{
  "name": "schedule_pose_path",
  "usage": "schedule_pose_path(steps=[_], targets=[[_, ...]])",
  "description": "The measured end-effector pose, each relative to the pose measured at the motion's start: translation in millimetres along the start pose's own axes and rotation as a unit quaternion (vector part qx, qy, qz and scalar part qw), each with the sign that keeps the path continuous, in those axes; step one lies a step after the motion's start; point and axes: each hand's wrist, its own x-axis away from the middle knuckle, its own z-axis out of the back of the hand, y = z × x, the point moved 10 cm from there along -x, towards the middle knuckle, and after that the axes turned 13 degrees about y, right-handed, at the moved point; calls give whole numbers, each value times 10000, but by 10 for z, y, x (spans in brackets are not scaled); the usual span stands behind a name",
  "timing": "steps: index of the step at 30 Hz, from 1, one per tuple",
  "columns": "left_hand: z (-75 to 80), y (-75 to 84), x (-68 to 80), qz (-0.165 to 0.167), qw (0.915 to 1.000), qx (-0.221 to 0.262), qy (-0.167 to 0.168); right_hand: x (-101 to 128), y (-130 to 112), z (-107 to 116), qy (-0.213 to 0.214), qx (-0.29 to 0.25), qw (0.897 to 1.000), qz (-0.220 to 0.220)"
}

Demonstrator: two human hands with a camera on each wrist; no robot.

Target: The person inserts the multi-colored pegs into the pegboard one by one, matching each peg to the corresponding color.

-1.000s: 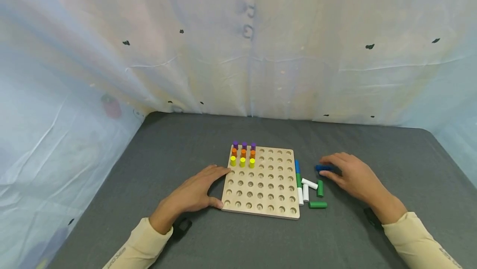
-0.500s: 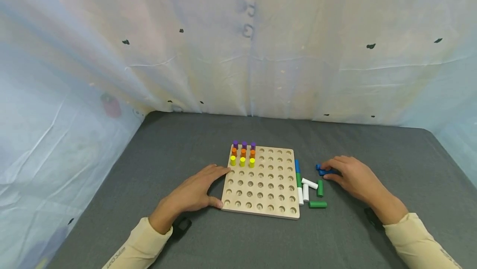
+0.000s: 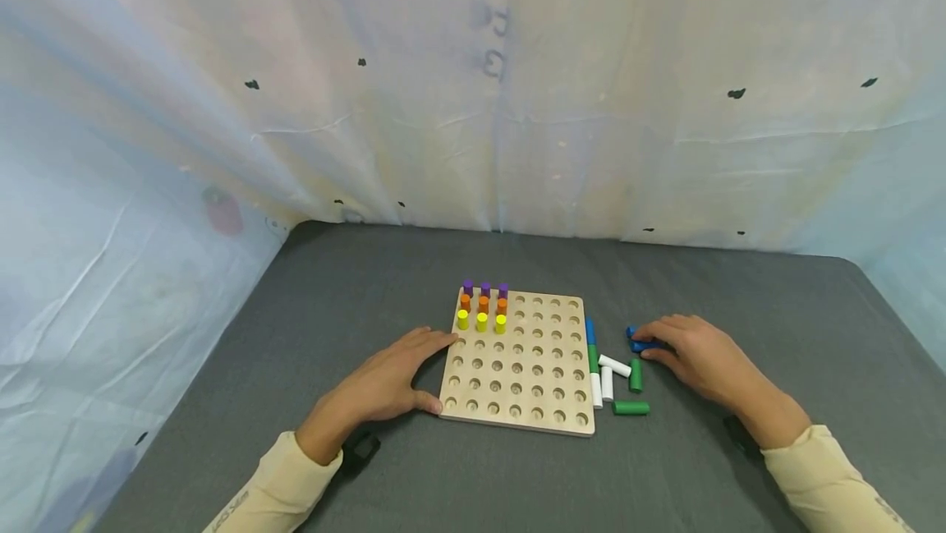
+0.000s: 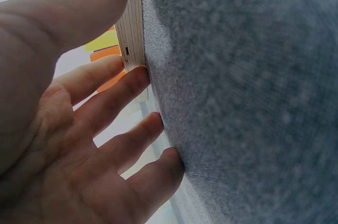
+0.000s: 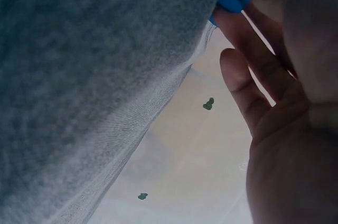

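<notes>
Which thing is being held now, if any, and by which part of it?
The right hand apparently holds the nearer blue peg by its right part. The left hand only touches the wooden pegboard, at its left edge.

The pegboard [image 3: 507, 359] looks like smooth wood, the tabletop [image 3: 517, 484] matt cloth, the backdrop [image 3: 576, 130] faintly glossy plastic.

Board [image 3: 507, 358] is lying on table [image 3: 502, 484], between hands. Standing pegs [image 3: 484, 305] are filling three rows of three in its far left corner. Left hand [image 3: 388, 381] is touching board's left edge. Peg line [image 3: 594, 359] is running along right edge; four loose pegs [image 3: 607, 383] are lying just right of it. Farther right, near peg [image 3: 645, 346] is lying between right hand's [image 3: 702, 356] thumb and fingers, far peg [image 3: 631, 332] behind it. Sheet [image 3: 562, 155] is hanging behind table.
</notes>
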Motion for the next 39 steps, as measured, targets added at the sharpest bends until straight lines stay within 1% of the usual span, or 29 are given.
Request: schedule_pose_path(steps=[6, 10, 13, 20, 24, 29, 33, 36, 39], targets=[[-10, 6, 27, 5, 10000, 9, -43, 15, -44, 14, 106, -160, 9998, 84], [4, 16, 7, -45, 10000, 22, -2, -20, -52, 46, 236, -190, 9995, 76], [12, 17, -9, -54, 10000, 13, 8, -36, -29, 63, 277, -150, 9995, -47], [-1, 5, -24, -75, 10000, 39, 26, -38, 64, 76, 270, -69, 9980, -572], [2, -8, -30, -88, 9999, 57, 83, -36, 84, 63, 225, -103, 9975, -666], [8, -37, -38, 72, 9999, 42, 84, -21, 100, 46, 106, -129, 9957, -910], [-8, -65, -27, 252, 9997, 20, -34, -9, 91, 37, -12, -105, 9929, -1184], [-21, -78, -15, 349, 9993, 73, -127, -41, 43, 58, 4, -98, 9916, -1286], [-32, -84, -9, 450, 9987, 101, -204, -116, -54, 75, -27, -208, 9911, -1317]])
